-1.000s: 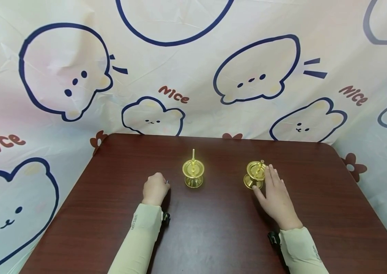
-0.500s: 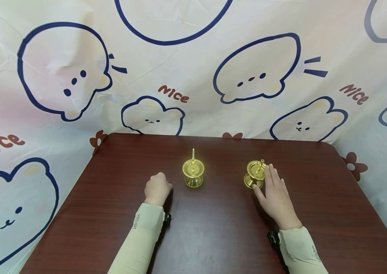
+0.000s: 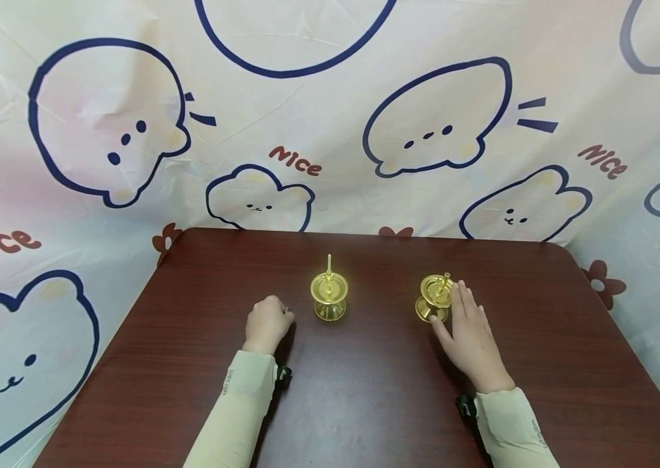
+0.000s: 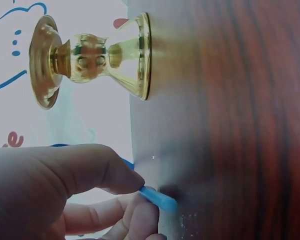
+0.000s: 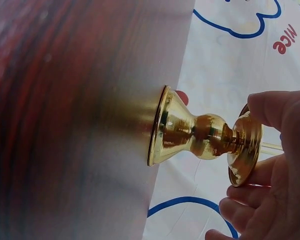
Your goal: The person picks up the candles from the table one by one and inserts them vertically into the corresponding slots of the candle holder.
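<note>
Two small brass candle holders stand on the table, each with a round dish over a flared foot. From the dish of the left holder [image 3: 330, 296] rises a thin pale spike. My right hand [image 3: 475, 341] pinches the dish of the right holder [image 5: 177, 131] between thumb and fingers; its foot stands flat on the table. To the left of the left holder, apart from it, my left hand [image 3: 266, 325] pinches a slim light-blue stick [image 4: 161, 199] between thumb and fingertips. Most of the stick's length is hidden inside the hand.
The dark red-brown wooden table [image 3: 359, 396] has rounded far corners. Behind it and at both sides hangs a pale cloth [image 3: 342, 130] printed with blue-outlined bears. A dark strap camera sits at each wrist.
My left hand has shifted very slightly to the right, towards the left holder. The right hand and both holders have stayed in place.
</note>
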`<state>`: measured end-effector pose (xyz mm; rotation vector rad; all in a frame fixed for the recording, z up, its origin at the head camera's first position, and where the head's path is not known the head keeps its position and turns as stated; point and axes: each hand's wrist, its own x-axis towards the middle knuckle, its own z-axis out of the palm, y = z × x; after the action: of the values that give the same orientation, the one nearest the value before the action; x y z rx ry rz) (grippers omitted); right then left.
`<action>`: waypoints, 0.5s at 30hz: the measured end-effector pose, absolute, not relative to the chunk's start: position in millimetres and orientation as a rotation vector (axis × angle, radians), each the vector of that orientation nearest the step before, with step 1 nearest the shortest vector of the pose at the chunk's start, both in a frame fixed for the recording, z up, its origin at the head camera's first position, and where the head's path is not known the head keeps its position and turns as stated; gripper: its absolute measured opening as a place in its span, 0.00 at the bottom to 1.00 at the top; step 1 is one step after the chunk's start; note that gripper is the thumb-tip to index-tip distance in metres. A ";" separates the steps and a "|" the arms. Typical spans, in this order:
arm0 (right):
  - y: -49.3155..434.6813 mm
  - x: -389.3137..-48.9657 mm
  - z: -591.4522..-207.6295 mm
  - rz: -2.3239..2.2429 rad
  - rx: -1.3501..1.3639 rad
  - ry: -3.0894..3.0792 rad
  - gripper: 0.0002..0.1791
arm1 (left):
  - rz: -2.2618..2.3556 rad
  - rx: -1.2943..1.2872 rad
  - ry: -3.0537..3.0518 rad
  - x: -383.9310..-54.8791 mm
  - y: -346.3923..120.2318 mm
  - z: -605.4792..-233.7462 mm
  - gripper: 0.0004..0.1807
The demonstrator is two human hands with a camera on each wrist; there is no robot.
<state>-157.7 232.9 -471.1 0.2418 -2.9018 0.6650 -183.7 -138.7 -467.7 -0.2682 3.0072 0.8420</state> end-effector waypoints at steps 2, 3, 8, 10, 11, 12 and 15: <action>233.0 -157.8 -471.3 0.668 0.243 -2.901 0.44 | 0.857 -0.246 3.027 -183.5 -139.6 -468.9 0.21; 233.0 -157.7 -471.3 0.667 0.244 -2.899 0.44 | 0.865 -0.238 3.033 -183.2 -140.1 -469.5 0.18; 232.6 -157.7 -471.6 0.668 0.245 -2.893 0.44 | 0.929 -0.223 3.023 -181.1 -142.3 -469.8 0.06; 232.3 -157.9 -472.0 0.662 0.249 -2.884 0.44 | 0.970 -0.231 3.005 -180.6 -142.7 -469.0 0.04; 232.1 -157.9 -472.2 0.660 0.253 -2.879 0.44 | 0.989 -0.235 2.999 -180.4 -142.8 -468.6 0.03; 232.0 -158.0 -472.5 0.656 0.256 -2.875 0.44 | 1.008 -0.238 2.994 -180.4 -142.9 -468.3 0.03; 231.9 -157.6 -472.7 0.644 0.264 -2.865 0.44 | 1.055 -0.235 2.990 -180.0 -142.8 -468.0 0.02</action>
<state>-157.6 231.9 -472.7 0.2641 -2.8650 0.6441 -180.0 -142.8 -468.0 -0.2355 2.9902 1.0550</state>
